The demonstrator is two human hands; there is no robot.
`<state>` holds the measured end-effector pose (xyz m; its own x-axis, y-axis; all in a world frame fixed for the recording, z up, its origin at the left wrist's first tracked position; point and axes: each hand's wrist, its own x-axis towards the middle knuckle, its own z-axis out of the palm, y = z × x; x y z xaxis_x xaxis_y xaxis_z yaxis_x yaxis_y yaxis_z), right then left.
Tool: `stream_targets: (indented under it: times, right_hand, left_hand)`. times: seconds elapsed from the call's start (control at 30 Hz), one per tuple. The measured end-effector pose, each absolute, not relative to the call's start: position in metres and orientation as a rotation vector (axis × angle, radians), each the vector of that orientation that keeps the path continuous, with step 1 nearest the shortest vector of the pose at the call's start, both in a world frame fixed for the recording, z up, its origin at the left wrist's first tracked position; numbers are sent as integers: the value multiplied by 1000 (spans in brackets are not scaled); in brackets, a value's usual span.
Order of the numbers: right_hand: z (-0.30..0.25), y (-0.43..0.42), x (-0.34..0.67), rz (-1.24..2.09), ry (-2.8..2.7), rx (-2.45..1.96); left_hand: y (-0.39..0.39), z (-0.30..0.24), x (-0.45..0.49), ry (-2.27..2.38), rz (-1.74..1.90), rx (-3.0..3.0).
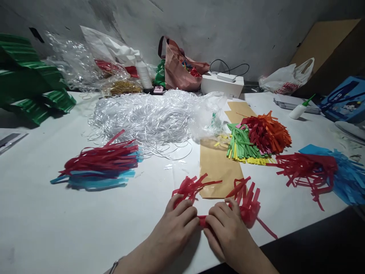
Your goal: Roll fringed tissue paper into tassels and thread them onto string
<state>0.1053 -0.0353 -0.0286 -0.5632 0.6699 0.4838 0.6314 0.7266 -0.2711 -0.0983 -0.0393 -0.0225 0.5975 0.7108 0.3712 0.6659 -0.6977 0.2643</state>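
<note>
Near the table's front edge, both hands grip a red tissue-paper tassel (pixel 202 220), its rolled middle showing between them. My left hand (pixel 178 228) has its fingers wrapped round the left part, and cut strips fan out beyond it. On the other side my right hand (pixel 226 226) is closed round the roll, with more fringe spreading past its fingertips. What lies under the palms is hidden. Just beyond the hands is a sheet of brown paper (pixel 219 171). To the left lies a pile of red and blue tassels (pixel 102 160).
A big heap of white cord (pixel 142 118) spreads over the table's middle. Green, yellow, dark red and orange fringed paper (pixel 256 137) lies right of it. Red fringe (pixel 310 171) and blue fringed paper (pixel 348 177) sit at the right edge, below a glue bottle (pixel 298 110).
</note>
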Motion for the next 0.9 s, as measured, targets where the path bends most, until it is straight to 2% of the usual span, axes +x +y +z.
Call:
stream_targets:
  times: [0.17, 0.4, 0.6, 0.77, 0.9]
  right_hand:
    - [-35, -39, 114, 29, -2321, -1001]
    - [-33, -44, 133, 191, -2186, -1042]
    - [-30, -46, 127, 224, -2099, -1223]
    - [-36, -44, 121, 163, -2012, -1352]
    - [-35, -46, 120, 71, -1987, -1350]
  left_hand:
    - [-45, -25, -102, 1168, 805, 2621]
    - [-56, -24, -113, 1272, 923, 2411]
    - [-58, -18, -108, 1367, 784, 2308]
    - [-52, -16, -100, 1593, 647, 2293]
    - [-49, -17, -98, 1567, 657, 2348]
